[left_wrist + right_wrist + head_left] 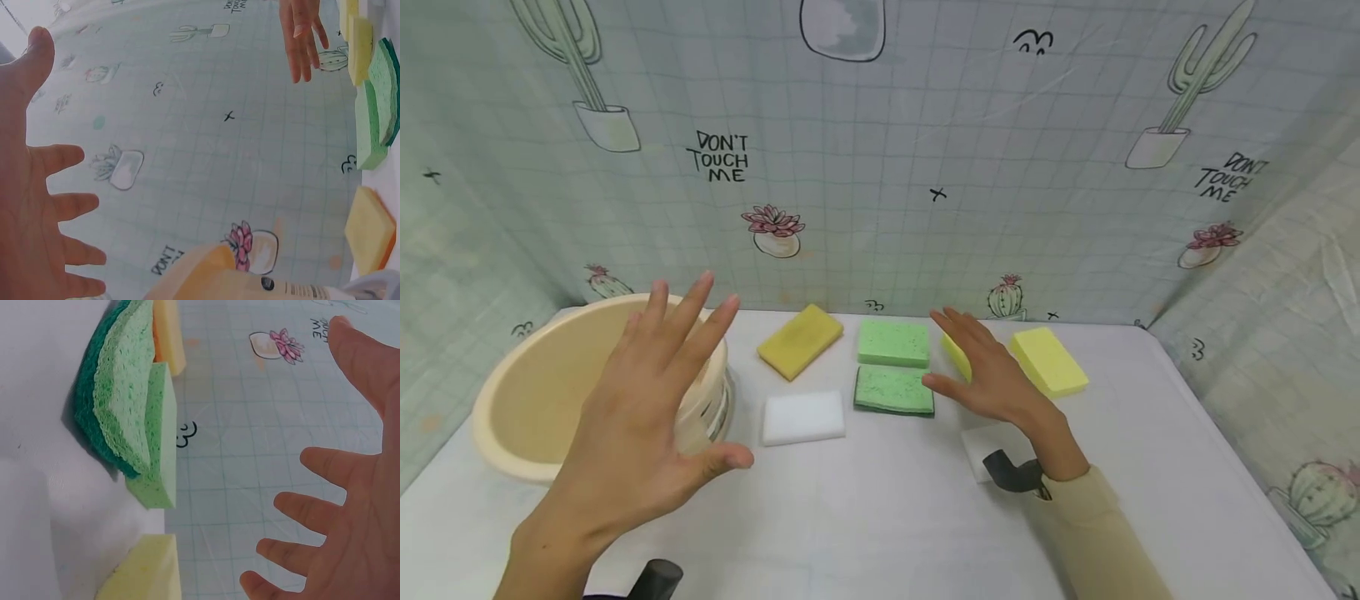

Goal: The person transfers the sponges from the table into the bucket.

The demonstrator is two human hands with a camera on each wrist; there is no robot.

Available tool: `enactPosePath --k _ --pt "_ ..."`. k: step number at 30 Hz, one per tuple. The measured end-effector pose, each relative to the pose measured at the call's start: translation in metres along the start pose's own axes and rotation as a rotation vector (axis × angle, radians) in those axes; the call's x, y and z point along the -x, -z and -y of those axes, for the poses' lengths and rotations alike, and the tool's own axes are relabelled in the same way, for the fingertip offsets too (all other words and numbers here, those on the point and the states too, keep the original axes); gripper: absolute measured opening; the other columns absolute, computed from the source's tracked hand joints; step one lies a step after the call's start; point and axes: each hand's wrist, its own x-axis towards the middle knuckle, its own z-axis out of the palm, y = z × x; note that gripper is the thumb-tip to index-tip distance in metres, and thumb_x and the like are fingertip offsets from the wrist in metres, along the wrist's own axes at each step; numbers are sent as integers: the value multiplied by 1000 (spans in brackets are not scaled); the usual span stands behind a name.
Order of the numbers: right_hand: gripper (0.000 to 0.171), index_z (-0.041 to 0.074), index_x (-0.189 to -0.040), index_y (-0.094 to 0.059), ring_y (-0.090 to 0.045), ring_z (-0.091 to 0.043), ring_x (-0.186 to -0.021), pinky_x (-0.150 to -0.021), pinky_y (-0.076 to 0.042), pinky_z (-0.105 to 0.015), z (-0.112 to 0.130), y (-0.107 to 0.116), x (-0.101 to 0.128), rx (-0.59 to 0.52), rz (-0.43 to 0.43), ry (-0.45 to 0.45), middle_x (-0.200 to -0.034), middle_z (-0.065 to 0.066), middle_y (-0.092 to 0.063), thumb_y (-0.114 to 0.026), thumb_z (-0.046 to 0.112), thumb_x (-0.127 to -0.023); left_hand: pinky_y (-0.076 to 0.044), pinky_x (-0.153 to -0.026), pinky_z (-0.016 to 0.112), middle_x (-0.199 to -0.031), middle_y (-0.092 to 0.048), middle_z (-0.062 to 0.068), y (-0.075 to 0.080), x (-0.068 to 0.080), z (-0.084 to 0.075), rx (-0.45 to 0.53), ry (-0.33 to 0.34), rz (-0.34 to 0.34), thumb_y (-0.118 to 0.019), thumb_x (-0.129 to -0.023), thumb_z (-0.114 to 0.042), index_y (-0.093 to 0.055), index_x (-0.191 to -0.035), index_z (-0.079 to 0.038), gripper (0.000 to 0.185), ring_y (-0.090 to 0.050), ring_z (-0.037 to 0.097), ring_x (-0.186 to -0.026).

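Note:
My left hand hovers open with spread fingers in front of a cream plastic basin at the table's left; in the left wrist view that hand holds nothing. My right hand is open, palm down, above a yellow sponge it partly hides. Beside it lie a light green sponge, a green sponge with a dark scouring layer and another yellow sponge. The right wrist view shows the open right hand clear of the green sponges.
A mustard-yellow sponge and a white sponge lie between the basin and the green ones. Another white sponge sits under my right wrist. A cactus-print sheet walls the white table at the back and both sides.

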Motion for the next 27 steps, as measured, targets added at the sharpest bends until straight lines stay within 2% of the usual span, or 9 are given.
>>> enactPosePath --k 4,8,14,21,27 --pt "79 29 -153 -22 -13 -28 -144 -103 -22 -64 0 -4 -6 -27 4 -11 -157 -1 -19 -59 55 -88 -9 -109 61 -154 -29 9 5 3 5 6 27 -2 -39 -78 -82 -37 -148 -17 96 -13 43 -141" --pt "78 26 -151 -27 -22 -26 -141 -104 -27 -57 2 -7 -12 -48 3 -3 -155 0 -26 -60 55 -87 -8 -110 60 -154 -29 9 11 7 10 17 59 7 -42 -77 -81 -38 -147 -13 97 -11 41 -142" --pt "77 21 -149 -33 -29 -26 -138 -105 -30 -53 7 -9 -20 -57 13 -4 -151 -2 -33 -61 55 -87 -7 -110 60 -152 -33 13 18 14 20 53 63 -45 -47 -78 -78 -43 -144 -10 95 -13 44 -140" --pt "71 19 -148 -35 -53 -31 -114 -89 -45 -47 2 -16 -31 -184 2 -29 -146 -4 -39 -66 43 -89 -8 -108 64 -150 -35 14 26 21 40 67 98 -88 -52 -77 -77 -45 -142 -8 96 -16 46 -139" --pt "72 21 -148 -35 -55 -28 -109 -88 -47 -43 -7 -25 -39 -208 11 -62 -146 -5 -38 -66 45 -88 -7 -111 58 -150 -35 13 35 28 54 109 126 -86 -58 -77 -72 -44 -142 -5 95 -16 42 -140"
